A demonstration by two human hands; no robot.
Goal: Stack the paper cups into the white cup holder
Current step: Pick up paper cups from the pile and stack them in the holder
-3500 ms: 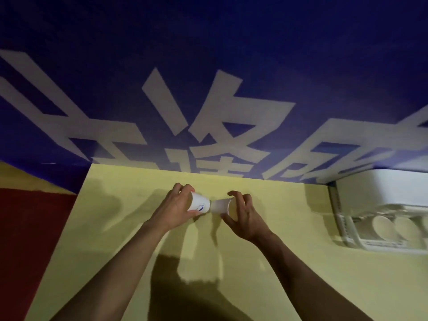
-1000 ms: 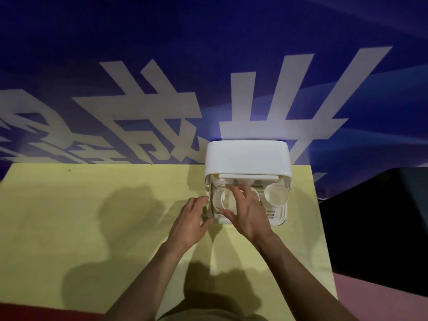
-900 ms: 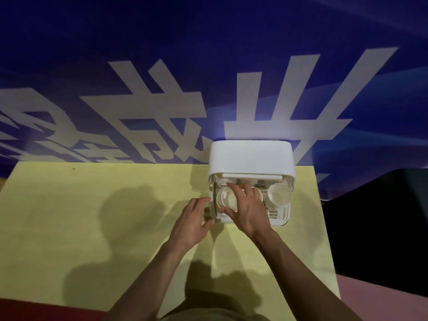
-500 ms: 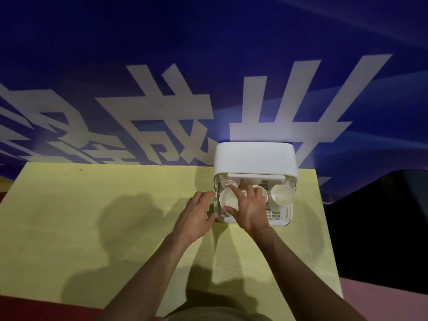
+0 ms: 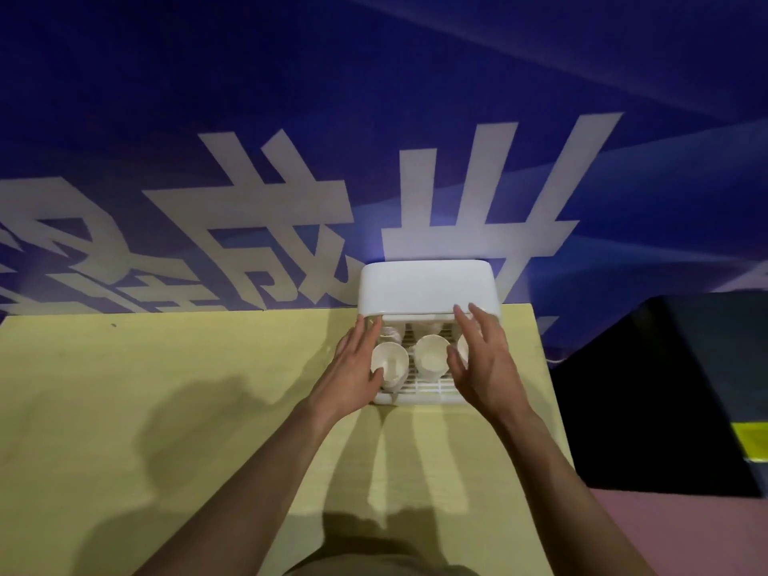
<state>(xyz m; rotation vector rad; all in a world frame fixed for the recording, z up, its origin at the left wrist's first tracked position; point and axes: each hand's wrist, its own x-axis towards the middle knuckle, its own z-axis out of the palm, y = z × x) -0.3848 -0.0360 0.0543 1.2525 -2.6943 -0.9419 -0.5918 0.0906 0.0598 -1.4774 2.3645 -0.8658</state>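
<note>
left hand (image 5: 353, 370) and right hand (image 5: 484, 363) flank holder (image 5: 428, 288) front, cups (image 5: 430, 359) fill its opening, yellow table (image 5: 166, 388) bare leftward

White boxy cup holder (image 5: 428, 288), centre of frame: smooth plastic, slight sheen on its top; slatted plastic grid floor. White paper cups (image 5: 390, 359) inside: matt paper. Pale yellow tabletop (image 5: 166, 388), lower left: smooth, matt. Blue backdrop (image 5: 374, 97) with white characters, upper frame: flat, faintly glossy.

Your boxy white plastic cup holder (image 5: 428, 286) sits at your table's two o'clock; white paper cups (image 5: 390, 363) lie inside, mouths toward you.
</note>
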